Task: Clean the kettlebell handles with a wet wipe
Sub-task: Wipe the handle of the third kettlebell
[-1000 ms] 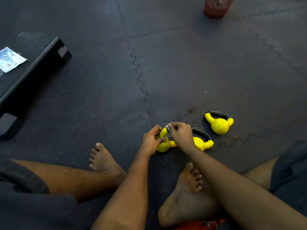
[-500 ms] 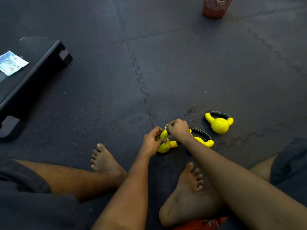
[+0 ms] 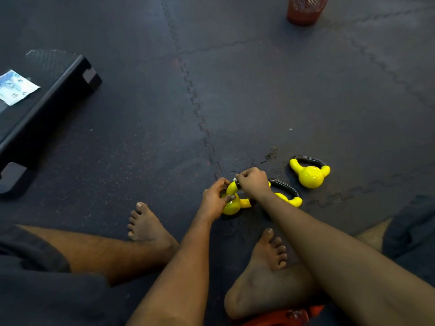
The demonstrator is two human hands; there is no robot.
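The kettlebell (image 3: pixel 310 176) at three o'clock is glossy yellow, its handle (image 3: pixel 308 159) black; the floor (image 3: pixel 259 90) dark grey; the bin (image 3: pixel 304 12) at one o'clock red mesh.

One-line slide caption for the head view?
Left hand grips a yellow kettlebell; right hand presses a wet wipe to its handle.

near kettlebell (image 3: pixel 229 207): yellow; tilted | wipe (image 3: pixel 235 179): white; on its handle (image 3: pixel 237 184) | second kettlebell (image 3: pixel 288 199), third kettlebell (image 3: pixel 310 176): lying rightward

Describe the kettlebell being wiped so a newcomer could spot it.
Follow the jigsaw seam in the dark floor mat to its near end, where three small yellow kettlebells lie. Take the leftmost kettlebell: only it is held, left hand round its body, right hand pinching its handle, while the middle kettlebell and rightmost kettlebell lie to its right.
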